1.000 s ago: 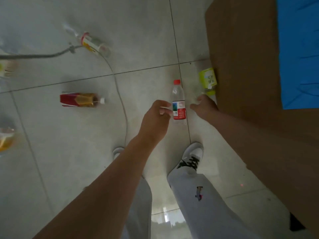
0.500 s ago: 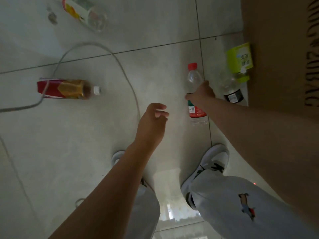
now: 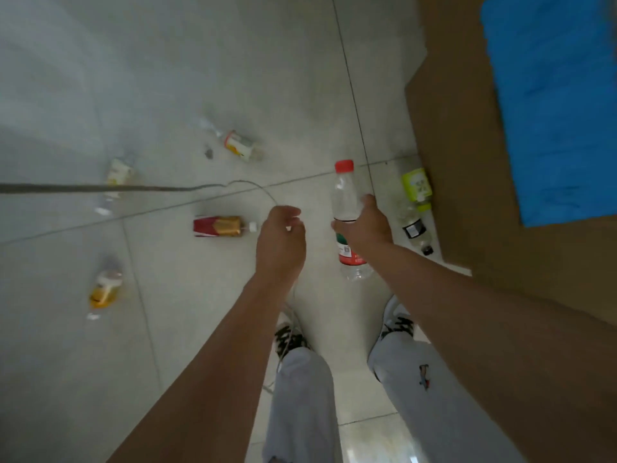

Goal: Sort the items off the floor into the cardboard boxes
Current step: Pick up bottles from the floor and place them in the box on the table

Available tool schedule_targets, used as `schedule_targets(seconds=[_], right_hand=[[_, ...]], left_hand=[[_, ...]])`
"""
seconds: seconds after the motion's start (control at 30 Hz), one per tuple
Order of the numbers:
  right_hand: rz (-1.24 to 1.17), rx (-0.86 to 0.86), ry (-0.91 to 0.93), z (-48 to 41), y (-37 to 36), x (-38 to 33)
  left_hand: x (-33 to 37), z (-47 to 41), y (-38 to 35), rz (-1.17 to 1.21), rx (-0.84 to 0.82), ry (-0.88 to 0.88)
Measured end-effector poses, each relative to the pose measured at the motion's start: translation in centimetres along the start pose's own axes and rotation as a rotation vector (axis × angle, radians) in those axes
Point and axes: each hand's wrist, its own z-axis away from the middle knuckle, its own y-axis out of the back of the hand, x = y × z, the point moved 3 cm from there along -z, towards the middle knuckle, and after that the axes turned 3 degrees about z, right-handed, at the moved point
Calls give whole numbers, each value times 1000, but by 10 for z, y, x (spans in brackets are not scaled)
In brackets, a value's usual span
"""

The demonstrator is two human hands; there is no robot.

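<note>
My right hand (image 3: 365, 223) grips a clear plastic bottle (image 3: 345, 195) with a red cap and red label, held above the floor. My left hand (image 3: 280, 242) hangs beside it with curled fingers and holds nothing. A cardboard box (image 3: 467, 162) stands at the right with a blue item (image 3: 554, 105) inside. On the tiled floor lie a red-and-gold bottle (image 3: 220, 226), a green-labelled bottle (image 3: 416, 187) and a dark-capped clear bottle (image 3: 415, 230) next to the box.
More bottles lie further off: a yellow-and-white one (image 3: 238, 149), a pale one (image 3: 117, 173) and an orange one (image 3: 104, 290) at the left. A grey cable (image 3: 133, 187) runs across the floor from the left. My feet in white shoes (image 3: 397, 324) stand below the hands.
My right hand closed on the red-capped bottle and lifted it off the floor. The view pulled back and up, showing more bottles at the left. My left hand stayed close by, holding nothing.
</note>
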Motion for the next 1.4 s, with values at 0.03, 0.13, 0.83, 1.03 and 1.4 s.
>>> schedule_targets(seconds=[0.03, 0.13, 0.83, 1.03, 1.4], right_hand=[[-35, 13, 39, 23, 23, -22], [-130, 49, 188, 95, 99, -88], [-473, 577, 662, 449, 583, -213], [-527, 789, 493, 491, 646, -118], [-631, 1014, 293, 486, 773, 51]], left_hand=[[28, 13, 14, 6, 10, -26], [113, 59, 53, 36, 35, -95], [534, 358, 77, 461, -136, -619], [572, 412, -10, 466, -469, -707], [598, 452, -191, 149, -795, -674]])
